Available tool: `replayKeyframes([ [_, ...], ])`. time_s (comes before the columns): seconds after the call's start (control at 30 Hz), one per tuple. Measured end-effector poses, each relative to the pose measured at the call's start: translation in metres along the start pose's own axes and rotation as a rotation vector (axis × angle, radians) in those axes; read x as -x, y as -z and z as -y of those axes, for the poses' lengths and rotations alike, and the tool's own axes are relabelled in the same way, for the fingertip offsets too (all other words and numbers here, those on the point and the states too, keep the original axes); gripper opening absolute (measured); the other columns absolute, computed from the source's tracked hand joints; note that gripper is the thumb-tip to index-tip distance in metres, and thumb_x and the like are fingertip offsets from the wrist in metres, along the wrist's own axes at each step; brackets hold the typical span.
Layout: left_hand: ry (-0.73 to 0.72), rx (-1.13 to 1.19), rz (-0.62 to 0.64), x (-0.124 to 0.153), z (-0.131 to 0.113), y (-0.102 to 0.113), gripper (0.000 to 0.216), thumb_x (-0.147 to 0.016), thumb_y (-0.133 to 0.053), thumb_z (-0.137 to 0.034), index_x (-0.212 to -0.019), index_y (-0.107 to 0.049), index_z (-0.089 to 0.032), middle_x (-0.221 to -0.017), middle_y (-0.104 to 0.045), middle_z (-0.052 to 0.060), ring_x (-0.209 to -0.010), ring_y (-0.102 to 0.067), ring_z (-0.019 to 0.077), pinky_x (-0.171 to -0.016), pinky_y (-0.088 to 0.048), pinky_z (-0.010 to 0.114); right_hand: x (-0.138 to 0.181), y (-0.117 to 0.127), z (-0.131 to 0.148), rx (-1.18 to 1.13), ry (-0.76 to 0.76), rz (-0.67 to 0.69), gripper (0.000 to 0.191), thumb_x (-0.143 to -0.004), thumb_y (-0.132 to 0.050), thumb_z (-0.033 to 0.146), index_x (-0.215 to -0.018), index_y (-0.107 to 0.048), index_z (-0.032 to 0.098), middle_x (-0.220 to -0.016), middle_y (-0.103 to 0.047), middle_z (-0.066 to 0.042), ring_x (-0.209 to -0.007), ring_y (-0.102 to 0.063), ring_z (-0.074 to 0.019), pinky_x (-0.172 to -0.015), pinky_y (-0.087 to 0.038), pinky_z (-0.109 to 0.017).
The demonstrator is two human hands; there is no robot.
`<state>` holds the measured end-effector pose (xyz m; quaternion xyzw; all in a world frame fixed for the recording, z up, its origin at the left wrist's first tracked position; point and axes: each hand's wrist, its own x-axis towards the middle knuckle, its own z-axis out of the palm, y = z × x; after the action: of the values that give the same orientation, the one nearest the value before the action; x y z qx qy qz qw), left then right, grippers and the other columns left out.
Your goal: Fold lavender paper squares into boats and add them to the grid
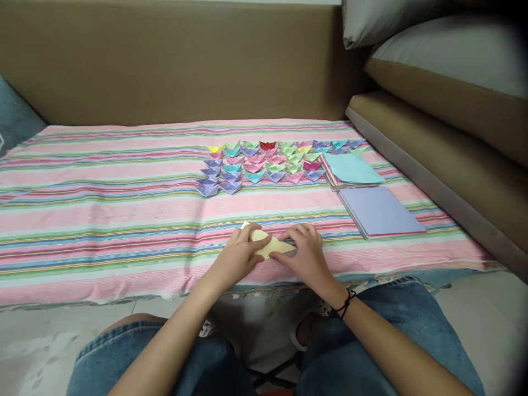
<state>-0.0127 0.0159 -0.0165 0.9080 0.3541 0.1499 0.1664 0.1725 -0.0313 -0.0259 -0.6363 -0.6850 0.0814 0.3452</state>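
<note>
A pale yellow folded paper (pixel 269 245) lies on the striped cloth (pixel 103 220) near its front edge. My left hand (pixel 238 254) presses on the paper's left part with curled fingers. My right hand (pixel 304 253) holds down its right end, fingers bent and pinching the fold. Farther back, several small folded paper boats (pixel 268 160) in pink, purple, green, blue, red and yellow sit in rows.
Two stacks of square coloured paper lie at the right: a light blue-topped stack (pixel 353 169) and a lilac-topped stack (pixel 379 212). A brown sofa back (pixel 165 60) rises behind, with cushions (pixel 445 82) at the right. My knees in blue jeans (pixel 371 341) are below.
</note>
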Motion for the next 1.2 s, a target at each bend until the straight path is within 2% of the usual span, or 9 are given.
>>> replayKeyframes([
  [0.1,-0.004,-0.013,0.016,-0.001,0.001,0.000,0.052,-0.076,-0.062,-0.012,-0.124,-0.054,-0.029,-0.127,-0.042,0.009,-0.104,-0.044,0.0264,-0.091,-0.043,0.046,-0.003,0.005,-0.005,-0.095,-0.029,0.048,0.018,-0.066,-0.071,0.023,-0.078,-0.057,0.023,-0.085,-0.062,-0.004,-0.090,-0.050,-0.0271,-0.078,-0.039,-0.042],
  [0.27,-0.020,-0.031,0.003,0.000,0.000,0.001,0.049,-0.078,-0.060,-0.014,-0.123,-0.054,-0.032,-0.126,-0.044,0.009,-0.096,-0.047,0.0235,-0.086,-0.046,0.045,-0.009,0.019,-0.019,-0.271,-0.062,0.132,0.019,-0.064,-0.057,0.008,-0.076,-0.053,0.022,-0.082,-0.061,-0.002,-0.088,-0.054,-0.0243,-0.077,-0.043,-0.038],
  [0.43,-0.025,-0.023,0.009,-0.001,0.001,0.001,0.051,-0.078,-0.060,-0.014,-0.125,-0.053,-0.032,-0.127,-0.043,0.009,-0.100,-0.046,0.0243,-0.089,-0.045,0.045,-0.013,0.028,-0.033,-0.355,-0.068,0.210,0.017,-0.067,-0.053,0.008,-0.077,-0.058,0.021,-0.083,-0.063,-0.003,-0.087,-0.058,-0.0232,-0.074,-0.046,-0.036],
  [0.53,-0.019,-0.005,0.022,-0.001,0.002,0.001,0.053,-0.077,-0.061,-0.013,-0.125,-0.052,-0.032,-0.128,-0.041,0.009,-0.103,-0.045,0.0255,-0.090,-0.044,0.046,-0.011,0.030,-0.030,-0.474,-0.017,0.165,0.015,-0.078,-0.051,0.013,-0.081,-0.063,0.021,-0.089,-0.066,-0.005,-0.090,-0.061,-0.0221,-0.075,-0.048,-0.035],
  [0.6,-0.015,0.010,0.032,-0.001,0.003,0.001,0.055,-0.076,-0.063,-0.013,-0.125,-0.052,-0.033,-0.128,-0.041,0.008,-0.105,-0.044,0.0263,-0.091,-0.044,0.046,-0.007,0.029,-0.023,-0.500,0.085,0.124,0.018,-0.084,-0.048,0.016,-0.084,-0.065,0.022,-0.093,-0.067,-0.006,-0.093,-0.061,-0.0209,-0.080,-0.048,-0.035],
  [0.7,-0.001,0.034,0.046,-0.002,0.004,0.001,0.056,-0.075,-0.064,-0.014,-0.126,-0.051,-0.034,-0.128,-0.039,0.008,-0.110,-0.043,0.0273,-0.095,-0.041,0.047,0.001,0.023,-0.010,-0.342,0.305,0.167,0.023,-0.084,-0.049,0.012,-0.093,-0.066,0.024,-0.100,-0.068,-0.004,-0.098,-0.059,-0.0208,-0.088,-0.043,-0.039],
  [0.8,0.016,0.053,0.055,-0.003,0.005,0.001,0.056,-0.076,-0.063,-0.014,-0.126,-0.050,-0.034,-0.129,-0.039,0.008,-0.114,-0.041,0.0276,-0.097,-0.039,0.047,0.009,0.014,-0.002,-0.155,0.417,0.256,0.027,-0.085,-0.048,0.013,-0.105,-0.063,0.025,-0.109,-0.065,-0.005,-0.103,-0.055,-0.0223,-0.086,-0.042,-0.040],
  [0.97,0.010,0.113,-0.014,0.001,0.005,-0.001,0.055,-0.077,-0.062,-0.016,-0.128,-0.044,-0.027,-0.128,-0.045,0.009,-0.114,-0.043,0.0274,-0.096,-0.039,0.046,0.013,0.007,0.001,0.030,0.454,0.273,0.028,-0.088,-0.047,0.020,-0.113,-0.060,0.023,-0.118,-0.060,-0.007,-0.105,-0.049,-0.0250,-0.085,-0.039,-0.041],
  [1.2,0.049,0.150,-0.178,0.015,-0.004,-0.007,0.024,-0.081,-0.057,-0.019,-0.105,-0.052,-0.020,-0.135,-0.044,0.010,-0.115,-0.044,0.0265,-0.094,-0.040,0.044,0.015,0.004,0.000,0.132,0.432,0.252,0.034,-0.090,-0.047,0.031,-0.122,-0.054,0.021,-0.124,-0.055,-0.010,-0.110,-0.045,-0.0265,-0.088,-0.038,-0.042],
])
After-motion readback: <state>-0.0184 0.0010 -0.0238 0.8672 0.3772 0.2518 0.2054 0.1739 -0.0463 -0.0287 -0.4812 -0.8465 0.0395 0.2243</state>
